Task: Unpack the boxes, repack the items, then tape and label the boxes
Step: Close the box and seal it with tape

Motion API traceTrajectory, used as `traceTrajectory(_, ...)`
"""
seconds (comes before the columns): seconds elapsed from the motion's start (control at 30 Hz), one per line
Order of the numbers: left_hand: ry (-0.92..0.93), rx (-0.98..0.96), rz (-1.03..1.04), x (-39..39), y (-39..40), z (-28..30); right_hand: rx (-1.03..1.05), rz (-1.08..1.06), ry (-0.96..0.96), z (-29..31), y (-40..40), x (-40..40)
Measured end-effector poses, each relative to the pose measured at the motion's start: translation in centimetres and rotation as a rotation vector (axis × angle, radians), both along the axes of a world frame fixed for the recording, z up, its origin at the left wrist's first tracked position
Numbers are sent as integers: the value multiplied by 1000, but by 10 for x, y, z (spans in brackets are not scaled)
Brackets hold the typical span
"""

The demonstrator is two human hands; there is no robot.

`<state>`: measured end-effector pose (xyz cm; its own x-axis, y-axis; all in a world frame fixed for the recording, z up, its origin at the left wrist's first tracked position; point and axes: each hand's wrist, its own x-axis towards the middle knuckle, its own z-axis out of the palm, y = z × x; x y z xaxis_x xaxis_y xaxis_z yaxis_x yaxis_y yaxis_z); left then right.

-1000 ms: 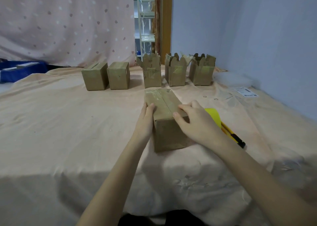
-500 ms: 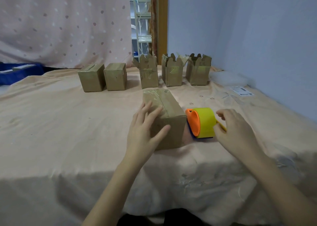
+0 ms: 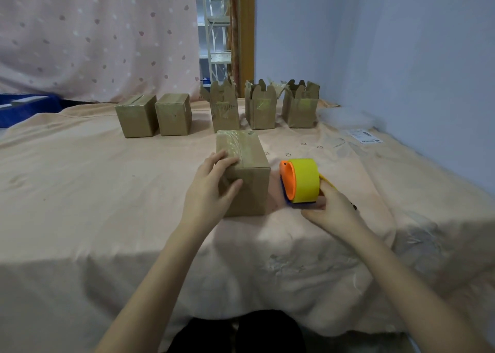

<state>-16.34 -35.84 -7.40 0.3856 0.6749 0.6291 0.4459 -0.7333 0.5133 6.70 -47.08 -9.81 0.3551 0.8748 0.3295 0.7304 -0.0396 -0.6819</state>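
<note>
A taped cardboard box (image 3: pixel 242 172) lies on the peach cloth (image 3: pixel 80 192) covering the table, and everything else sits around it. The left hand (image 3: pixel 209 189) grips the box's near left corner, fingers curled over the taped top and thumb pressed against the front face. Just right of the box stands a tape dispenser (image 3: pixel 301 182) with a yellow roll and orange hub. The right hand (image 3: pixel 329 209) takes hold of it from below and behind, fingers curled round its blue base. Beyond the box three open boxes (image 3: pixel 261 109) stand in a row with flaps up. Left of those sit two closed boxes (image 3: pixel 154 115). A paper label (image 3: pixel 364 136) lies far right of the box, near the wall.
</note>
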Motion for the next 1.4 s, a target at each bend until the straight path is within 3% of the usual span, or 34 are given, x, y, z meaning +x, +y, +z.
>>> traceTrajectory(0.13, -18, 152, 62, 6, -15, 1, 24, -56, -32, -5, 10, -1)
traceTrajectory(0.33, 22, 451, 26, 25, -48, 0, 59, -57, -97, -12, 14, 4)
traceTrajectory(0.43, 36, 497, -40, 34, -60, -1, 88, -77, -88, -4, 11, 1)
traceTrajectory(0.67, 119, 258, -91, 45, -67, 8, 142, -134, -231, 56, -20, -26)
traceTrajectory(0.83, -76, 51, -238, 49, -63, 27, 332, 78, 46, 88, -36, -46)
traceTrajectory(0.93, -161, 54, -297, 52, -56, 31, 394, 128, 116, 95, -38, -54)
traceTrajectory(1.07, -285, -113, -402, 49, -54, 41, 513, 173, 198, 99, -35, -58)
traceTrajectory(1.2, -329, -236, -472, 37, -49, 62, 418, 269, -9, 95, -35, -50)
traceTrajectory(1.33, -270, -246, -521, 27, -46, 78, 360, 299, -467, 83, -22, -39)
traceTrajectory(1.4, -220, -233, -552, 25, -44, 83, 359, 305, -553, 82, -16, -39)
